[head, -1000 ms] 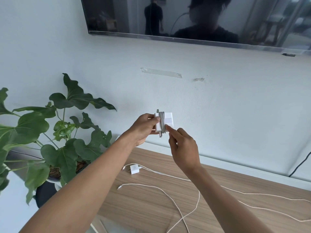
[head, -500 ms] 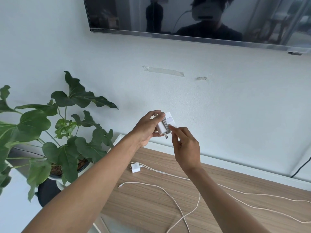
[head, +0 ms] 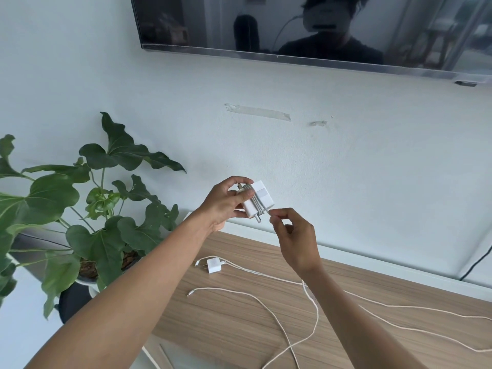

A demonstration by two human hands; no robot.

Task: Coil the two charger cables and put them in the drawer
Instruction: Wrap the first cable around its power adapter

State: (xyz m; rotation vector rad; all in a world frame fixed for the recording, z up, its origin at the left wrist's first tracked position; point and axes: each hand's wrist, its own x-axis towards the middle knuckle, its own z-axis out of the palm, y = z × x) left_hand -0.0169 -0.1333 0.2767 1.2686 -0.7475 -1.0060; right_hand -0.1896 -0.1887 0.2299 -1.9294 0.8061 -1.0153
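2 hands up by the wall (head: 346,169) on my feed: left hand (head: 226,202) grips the white charger brick (head: 263,196) with its grey cable (head: 256,202) wound around it, right hand (head: 295,238) pinches that cable's end. Small charger (head: 214,265) and its loose cable (head: 311,310) lie on the wooden top (head: 239,320).

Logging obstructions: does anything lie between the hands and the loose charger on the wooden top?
Nothing visible: the loose charger lies uncovered below the left hand and right hand, both busy with the wrapped adapter.

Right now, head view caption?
Left hand holds charger wrapped in cable; right hand pinches the end; second cable uncoiled on desk.
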